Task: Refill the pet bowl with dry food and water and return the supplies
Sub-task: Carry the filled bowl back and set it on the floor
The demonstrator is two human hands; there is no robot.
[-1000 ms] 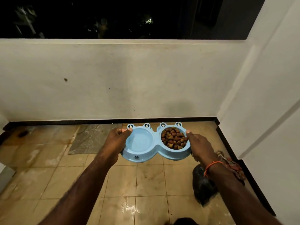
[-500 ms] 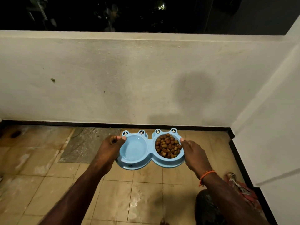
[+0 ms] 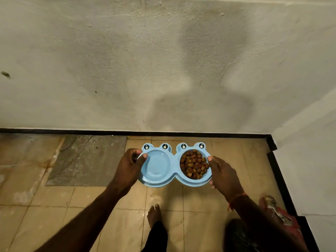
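A light-blue double pet bowl (image 3: 173,181) with frog eyes on its far rim is held level above the tiled floor near the wall. Its right cup is filled with brown dry food (image 3: 194,166); its left cup (image 3: 156,165) looks pale blue, and I cannot tell whether it holds water. My left hand (image 3: 130,167) grips the left rim, thumb on top. My right hand (image 3: 222,174) grips the right rim, thumb at the food cup's edge, fingers under the bowl.
A white wall with a black skirting strip (image 3: 181,134) runs just beyond the bowl and turns a corner at right. A grey mat (image 3: 87,159) lies at left. My bare foot (image 3: 154,215) stands below the bowl. A red patterned bag (image 3: 278,211) and a dark bag (image 3: 240,235) lie at lower right.
The view has tilted down and closed in on the wall and floor. Both hands still hold the bowl, now lower and nearer the skirting. My foot has come into sight.
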